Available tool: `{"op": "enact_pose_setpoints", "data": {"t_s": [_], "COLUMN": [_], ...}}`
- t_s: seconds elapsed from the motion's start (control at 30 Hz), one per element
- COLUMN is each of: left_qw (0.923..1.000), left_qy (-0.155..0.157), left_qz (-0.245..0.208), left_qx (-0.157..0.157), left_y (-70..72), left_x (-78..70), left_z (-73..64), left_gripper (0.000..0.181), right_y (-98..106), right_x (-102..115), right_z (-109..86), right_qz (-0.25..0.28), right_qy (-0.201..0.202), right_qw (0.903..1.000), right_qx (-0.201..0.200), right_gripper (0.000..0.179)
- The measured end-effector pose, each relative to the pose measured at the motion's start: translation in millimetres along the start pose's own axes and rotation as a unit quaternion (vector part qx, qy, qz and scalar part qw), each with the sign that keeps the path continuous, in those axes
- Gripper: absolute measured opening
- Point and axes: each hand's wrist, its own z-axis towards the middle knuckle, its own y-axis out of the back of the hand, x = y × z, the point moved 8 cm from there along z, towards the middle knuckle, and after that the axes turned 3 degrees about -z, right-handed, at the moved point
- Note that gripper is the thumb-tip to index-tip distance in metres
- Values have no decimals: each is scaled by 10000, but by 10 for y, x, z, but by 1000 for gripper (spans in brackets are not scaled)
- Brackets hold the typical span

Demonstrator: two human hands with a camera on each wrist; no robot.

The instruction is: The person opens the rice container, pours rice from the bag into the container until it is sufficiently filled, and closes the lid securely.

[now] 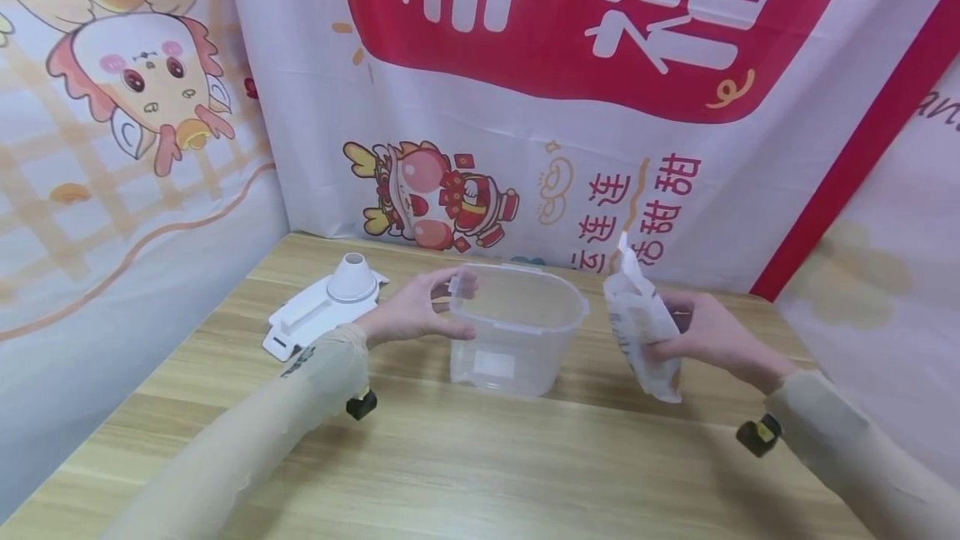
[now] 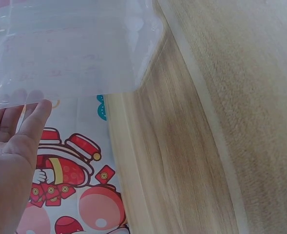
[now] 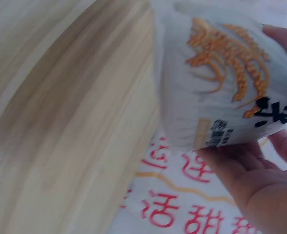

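Bag [image 1: 643,330]: right hand [image 1: 711,338] pinched it; looked soft, a bit heavy; middle seemed best to hold.
Tub [image 1: 521,344]: left hand [image 1: 416,308] curled wide round its nearest end; looked light, stiff.

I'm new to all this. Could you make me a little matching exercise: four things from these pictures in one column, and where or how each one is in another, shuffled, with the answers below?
Things
1. clear tub
2. white packet
3. white part with a cone
4. cloth with a large red patch

Place or state
A. held in the right hand
B. hanging behind the table
C. open at the top, with the left hand at one end
D. lying near a forearm, left of the other tabletop container

Right pairs
1-C
2-A
3-D
4-B
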Motion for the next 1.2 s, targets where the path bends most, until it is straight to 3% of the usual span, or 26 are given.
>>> {"op": "enact_pose_setpoints", "data": {"t_s": [0.47,0.73,0.93,1.2], "left_qw": [9999,9999,9995,9972], "left_qy": [-149,-84,-200,-370], "left_qz": [47,13,25,-417], "left_qx": [-30,-124,-223,-499], "left_y": [32,3,-21,-82], "left_x": [-13,4,-1,-29], "left_z": [33,32,-5,-111], "left_gripper": [81,80,81,84], "right_y": [-37,-41,-16,11], "right_x": [648,786,831,887], "right_z": [8,32,37,59], "right_qz": [-531,-924,-1133,-1411], "right_qy": [-242,-383,-548,-605], "right_qw": [9981,9946,9911,9866], "right_qx": [210,274,436,553], "right_gripper": [67,68,62,57]}}
